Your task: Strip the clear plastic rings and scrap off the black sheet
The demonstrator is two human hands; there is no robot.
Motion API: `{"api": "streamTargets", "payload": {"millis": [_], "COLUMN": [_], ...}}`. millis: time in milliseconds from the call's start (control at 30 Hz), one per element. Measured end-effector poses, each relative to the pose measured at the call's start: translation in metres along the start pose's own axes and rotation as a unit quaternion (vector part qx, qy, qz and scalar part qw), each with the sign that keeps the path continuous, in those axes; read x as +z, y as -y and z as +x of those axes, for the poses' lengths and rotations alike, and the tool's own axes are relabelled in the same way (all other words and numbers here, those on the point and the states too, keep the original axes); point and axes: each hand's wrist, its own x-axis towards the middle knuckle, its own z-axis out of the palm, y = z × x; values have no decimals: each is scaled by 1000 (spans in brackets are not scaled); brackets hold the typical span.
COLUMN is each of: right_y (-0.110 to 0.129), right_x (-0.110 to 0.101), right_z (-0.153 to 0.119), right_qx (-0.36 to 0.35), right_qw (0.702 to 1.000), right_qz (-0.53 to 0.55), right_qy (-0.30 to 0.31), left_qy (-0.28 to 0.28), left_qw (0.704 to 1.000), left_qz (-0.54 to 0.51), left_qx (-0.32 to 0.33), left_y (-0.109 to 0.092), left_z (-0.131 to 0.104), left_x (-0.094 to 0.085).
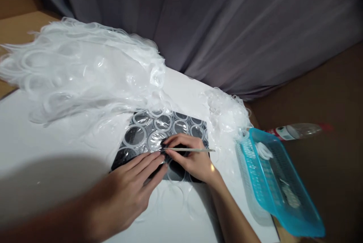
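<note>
A translucent sheet with rows of pale rings (135, 136) lies over a black rectangle on the white table. My left hand (136, 182) rests flat on it from the left, its fingers stretched toward the middle. From the right, my right hand (195, 158) pinches a thin pale stick (195, 149) between thumb and fingers. The stick's tip is at the sheet beside my left fingertips. The sheet runs on at the upper left into a large crumpled heap of the same ringed plastic (93, 65).
Right of the black rectangle is a smaller pile of clear plastic scraps (227, 112). A blue basket (304, 182) holding white rings and small items stands at the table's right edge. Behind it lies a clear bottle with a red cap (302, 131). A grey curtain (212, 19) hangs behind.
</note>
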Motion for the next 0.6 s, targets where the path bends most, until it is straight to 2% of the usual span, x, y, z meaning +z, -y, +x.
{"api": "streamTargets", "payload": {"millis": [400, 500, 600], "right_y": [-3, -3, -1], "right_x": [4, 5, 7], "right_z": [-7, -9, -11], "right_qx": [-8, -38, -105], "right_qw": [1000, 998, 986], "right_qz": [-13, -45, -122], "right_qy": [-3, 1, 36], "left_qy": [20, 15, 10], "left_qw": [999, 999, 1000], "left_qz": [24, 25, 18], "left_qx": [13, 15, 17], "left_y": [-1, -1, -1], "left_z": [-2, -2, 0], "left_x": [-1, -1, -2]}}
